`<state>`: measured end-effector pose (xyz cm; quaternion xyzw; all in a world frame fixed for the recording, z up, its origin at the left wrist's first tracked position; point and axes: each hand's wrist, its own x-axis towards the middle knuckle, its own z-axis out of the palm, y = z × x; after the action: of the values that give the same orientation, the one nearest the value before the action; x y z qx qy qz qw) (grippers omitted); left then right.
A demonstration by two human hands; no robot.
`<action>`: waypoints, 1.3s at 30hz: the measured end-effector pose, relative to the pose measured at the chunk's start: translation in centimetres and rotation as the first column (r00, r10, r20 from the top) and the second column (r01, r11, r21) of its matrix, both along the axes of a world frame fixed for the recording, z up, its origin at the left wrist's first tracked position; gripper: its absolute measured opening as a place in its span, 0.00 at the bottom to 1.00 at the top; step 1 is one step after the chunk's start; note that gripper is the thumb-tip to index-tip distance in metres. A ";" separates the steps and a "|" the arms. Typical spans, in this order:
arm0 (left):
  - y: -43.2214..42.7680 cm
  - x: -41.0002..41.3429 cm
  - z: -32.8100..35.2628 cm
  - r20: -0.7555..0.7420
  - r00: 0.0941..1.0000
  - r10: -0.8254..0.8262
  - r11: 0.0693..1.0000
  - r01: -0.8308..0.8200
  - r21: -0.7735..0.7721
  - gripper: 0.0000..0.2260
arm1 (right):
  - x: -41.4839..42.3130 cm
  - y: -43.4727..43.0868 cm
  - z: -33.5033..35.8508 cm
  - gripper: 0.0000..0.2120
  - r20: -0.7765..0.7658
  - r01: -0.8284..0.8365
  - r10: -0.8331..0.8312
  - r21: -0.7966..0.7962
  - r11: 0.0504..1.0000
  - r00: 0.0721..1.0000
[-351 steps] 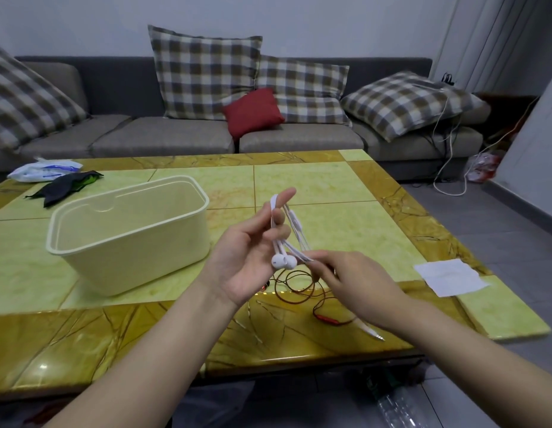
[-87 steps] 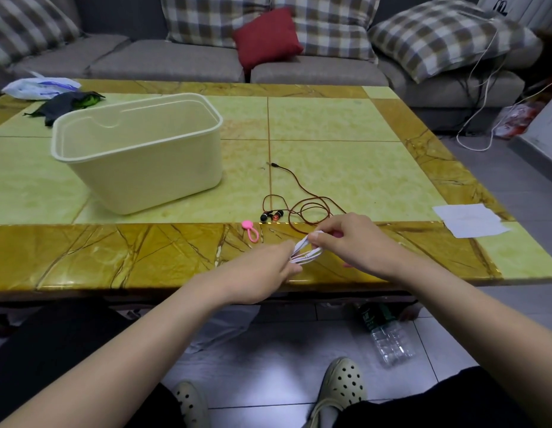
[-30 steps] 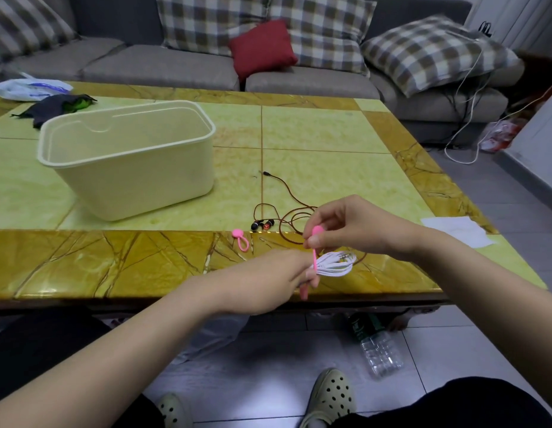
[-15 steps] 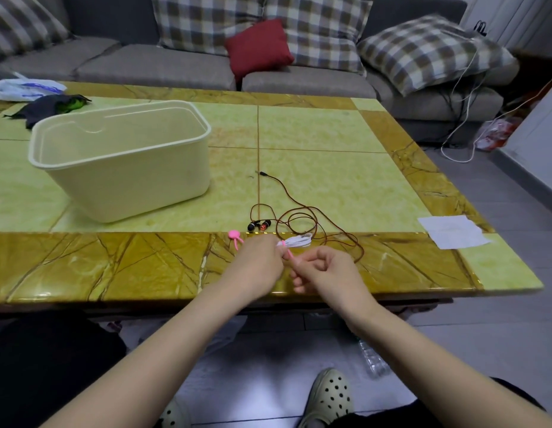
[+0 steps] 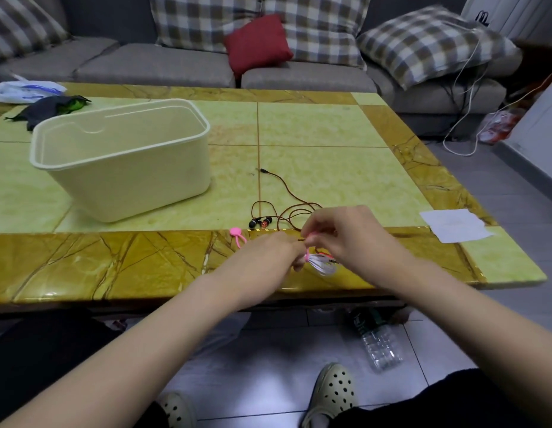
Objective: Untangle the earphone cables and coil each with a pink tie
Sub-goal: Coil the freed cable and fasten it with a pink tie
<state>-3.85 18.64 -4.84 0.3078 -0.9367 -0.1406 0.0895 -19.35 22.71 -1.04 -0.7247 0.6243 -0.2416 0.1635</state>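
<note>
**Fastening the first coil (head view).** The left hand (image 5: pixel 268 253) gripped the white earphone coil (image 5: pixel 323 264) just above the near edge of the tabletop (image 5: pixel 114 267). The fingers (image 5: pixel 321 225) of the right hand (image 5: pixel 348 239) pinched the free end of a pink tie (image 5: pixel 308 257) wrapped round one end of the coil. Whether the tie was already fastened could not be seen. The likeliest failure was a slackened pinch on either side, which would let the tie slip free and the loops spring apart. A coil dropped at this edge could fall to the floor. The loose brown earphone cable (image 5: pixel 294 197) lay just beyond the right hand, and a strand could be caught under the tie or dragged along. The second pink tie (image 5: pixel 237 235), near the same edge by the left hand, could be brushed off by a wrist.
</note>
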 end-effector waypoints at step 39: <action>0.9 -1.2 -1.2 -0.548 0.586 0.597 0.703 -0.053 0.710 0.07 | 0.3 0.8 -3.9 0.06 0.775 -0.186 -0.260 0.434 0.881 0.576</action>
<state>-5.05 19.57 -5.99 0.4105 -0.6302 -0.5357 0.3839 -19.06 23.49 -4.95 -0.4547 0.5322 -0.3917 0.5972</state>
